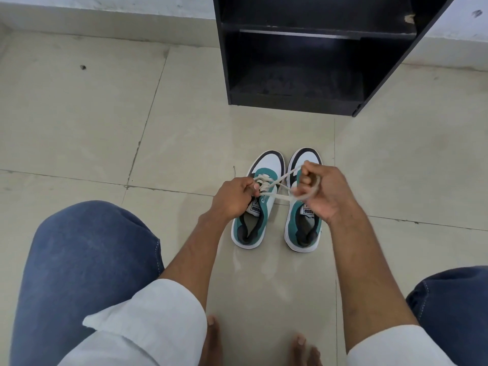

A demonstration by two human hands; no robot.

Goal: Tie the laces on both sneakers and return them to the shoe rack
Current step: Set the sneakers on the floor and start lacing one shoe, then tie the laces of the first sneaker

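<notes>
Two white, teal and black sneakers stand side by side on the tiled floor, toes pointing at the rack. My left hand [232, 198] pinches the cream lace at the knot on the left sneaker [253, 223]. My right hand [320, 192] hovers over the right sneaker [301, 233], fingers closed on the other end of the left sneaker's lace [281, 198], which stretches taut between both hands and loops round my fingers. The right sneaker's own laces are hidden under my hand.
A black shoe rack [295, 101] with open shelves stands on the floor just beyond the sneakers, against a white wall. My knees in blue jeans [87, 254] flank the shoes, and my bare toes [211, 336] rest on the tiles below.
</notes>
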